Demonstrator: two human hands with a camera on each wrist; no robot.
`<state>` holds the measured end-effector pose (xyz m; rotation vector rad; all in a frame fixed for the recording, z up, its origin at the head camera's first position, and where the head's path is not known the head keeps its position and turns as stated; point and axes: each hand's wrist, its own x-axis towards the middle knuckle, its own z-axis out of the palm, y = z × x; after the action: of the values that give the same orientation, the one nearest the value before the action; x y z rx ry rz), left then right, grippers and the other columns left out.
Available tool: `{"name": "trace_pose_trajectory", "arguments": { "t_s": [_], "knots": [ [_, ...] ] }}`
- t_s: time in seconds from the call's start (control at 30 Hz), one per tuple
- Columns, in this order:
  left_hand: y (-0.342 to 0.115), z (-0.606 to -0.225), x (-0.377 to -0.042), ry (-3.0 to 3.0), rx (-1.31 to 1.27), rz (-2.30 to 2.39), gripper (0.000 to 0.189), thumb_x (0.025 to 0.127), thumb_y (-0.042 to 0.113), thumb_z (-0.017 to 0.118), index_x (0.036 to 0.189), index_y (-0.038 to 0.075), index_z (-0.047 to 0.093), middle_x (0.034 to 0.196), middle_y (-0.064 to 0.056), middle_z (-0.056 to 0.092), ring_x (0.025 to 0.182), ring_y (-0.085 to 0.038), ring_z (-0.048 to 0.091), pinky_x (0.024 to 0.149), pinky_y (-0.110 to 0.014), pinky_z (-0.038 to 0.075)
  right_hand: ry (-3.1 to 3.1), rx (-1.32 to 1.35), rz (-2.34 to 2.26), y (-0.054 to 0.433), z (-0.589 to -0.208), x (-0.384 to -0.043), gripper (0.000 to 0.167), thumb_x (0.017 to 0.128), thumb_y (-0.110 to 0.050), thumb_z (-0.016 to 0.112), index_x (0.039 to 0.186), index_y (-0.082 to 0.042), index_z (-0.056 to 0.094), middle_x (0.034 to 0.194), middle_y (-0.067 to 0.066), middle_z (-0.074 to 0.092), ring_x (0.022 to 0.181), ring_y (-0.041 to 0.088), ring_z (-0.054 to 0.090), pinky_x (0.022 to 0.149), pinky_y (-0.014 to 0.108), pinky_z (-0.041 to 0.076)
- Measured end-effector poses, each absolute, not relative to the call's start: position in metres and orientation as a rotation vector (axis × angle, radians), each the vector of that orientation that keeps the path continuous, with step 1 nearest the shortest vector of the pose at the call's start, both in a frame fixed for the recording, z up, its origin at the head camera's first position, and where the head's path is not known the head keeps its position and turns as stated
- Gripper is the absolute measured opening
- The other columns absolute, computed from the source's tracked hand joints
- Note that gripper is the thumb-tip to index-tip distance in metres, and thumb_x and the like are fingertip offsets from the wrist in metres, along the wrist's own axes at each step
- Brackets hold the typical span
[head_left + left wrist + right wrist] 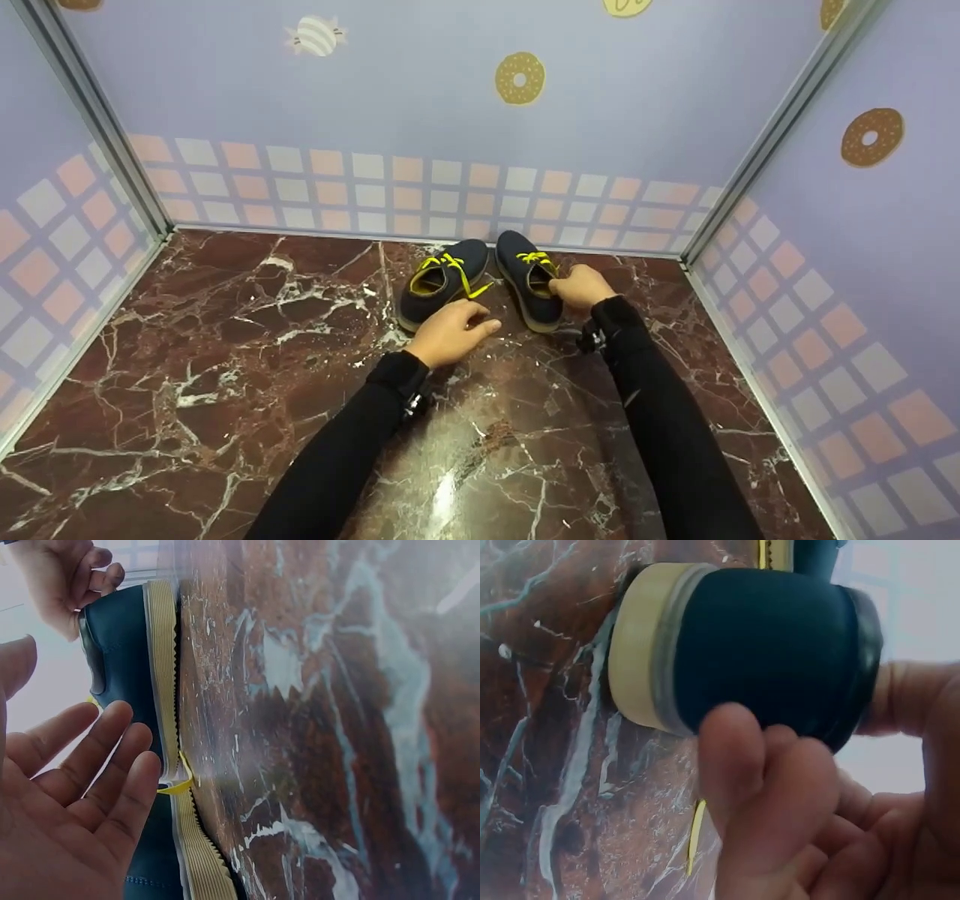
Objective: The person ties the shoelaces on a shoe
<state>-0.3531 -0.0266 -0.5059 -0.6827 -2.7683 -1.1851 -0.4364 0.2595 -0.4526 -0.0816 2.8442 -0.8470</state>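
A pair of dark navy shoes with yellow laces stands on the floor, toes pointing at the back wall. My right hand (583, 286) pinches the right shoe (541, 309) by its collar, near the heel. In the right wrist view the thumb goes over the collar's edge and the fingers lie against the outside of the shoe's heel (772, 645). My left hand (450, 332) is beside the heel of the left shoe (471, 253), its fingers loosely bent and holding nothing. From that shoe a loose yellow lace (476, 291) trails out toward the right shoe.
Purple panel walls (420, 97) with donut and checker prints enclose the spot at the back and both sides. The shoe toes are close to the back wall's bottom edge. Glossy red-brown marble floor (225, 405) spreads around the shoes.
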Motion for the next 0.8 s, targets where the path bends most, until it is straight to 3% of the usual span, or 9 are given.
{"name": "trace_pose_trajectory", "arguments": {
  "t_s": [0.13, 0.33, 0.6, 0.7, 0.8],
  "knots": [
    [-0.027, -0.505, -0.352, -2.782, -0.665, -1.18, 0.047, 0.111, 0.043, 0.068, 0.133, 0.002, 0.076, 0.128, -0.014, 0.075, 0.12, -0.032, 0.07, 0.109, -0.05, 0.055, 2.946, -0.085, -0.781, 0.261, -0.464, -0.442, 0.034, 0.105, -0.032, 0.066, 0.08, -0.011, 0.057, 0.076, 0.004, 0.056, 0.064, 0.022, 0.056, 0.063, 0.035, 0.048],
    [-0.027, -0.506, -0.354, -2.792, -0.631, -1.196, 0.045, 0.111, 0.041, 0.068, 0.133, 0.002, 0.076, 0.13, -0.014, 0.075, 0.122, -0.032, 0.07, 0.11, -0.052, 0.054, 2.983, -0.125, -0.794, 0.263, -0.475, -0.449, 0.027, 0.106, -0.029, 0.065, 0.09, -0.009, 0.058, 0.083, 0.005, 0.057, 0.076, 0.027, 0.058, 0.072, 0.038, 0.046],
    [-0.021, -0.505, -0.356, -2.796, -0.501, -1.331, 0.061, 0.114, 0.051, 0.06, 0.147, 0.0, 0.066, 0.136, -0.018, 0.072, 0.127, -0.034, 0.068, 0.113, -0.051, 0.053, 2.92, -0.179, -0.917, 0.249, -0.477, -0.425, 0.023, 0.103, -0.026, 0.066, 0.089, -0.008, 0.062, 0.077, 0.004, 0.062, 0.063, 0.02, 0.061, 0.058, 0.032, 0.051],
    [-0.017, -0.509, -0.361, -2.71, -0.438, -1.511, 0.059, 0.113, 0.054, 0.06, 0.136, 0.001, 0.071, 0.119, -0.017, 0.077, 0.109, -0.031, 0.075, 0.099, -0.046, 0.059, 2.888, -0.146, -1.018, 0.241, -0.48, -0.41, 0.022, 0.103, -0.023, 0.064, 0.091, -0.005, 0.063, 0.077, 0.007, 0.066, 0.056, 0.018, 0.065, 0.05, 0.029, 0.054],
    [-0.014, -0.517, -0.367, -2.602, -0.386, -1.704, 0.055, 0.113, 0.055, 0.061, 0.124, 0.002, 0.072, 0.102, -0.014, 0.075, 0.085, -0.029, 0.076, 0.076, -0.04, 0.06, 2.895, -0.146, -1.092, 0.232, -0.483, -0.396, 0.022, 0.103, -0.021, 0.064, 0.09, -0.004, 0.064, 0.076, 0.009, 0.068, 0.051, 0.018, 0.067, 0.046, 0.028, 0.054]
  ]
}}
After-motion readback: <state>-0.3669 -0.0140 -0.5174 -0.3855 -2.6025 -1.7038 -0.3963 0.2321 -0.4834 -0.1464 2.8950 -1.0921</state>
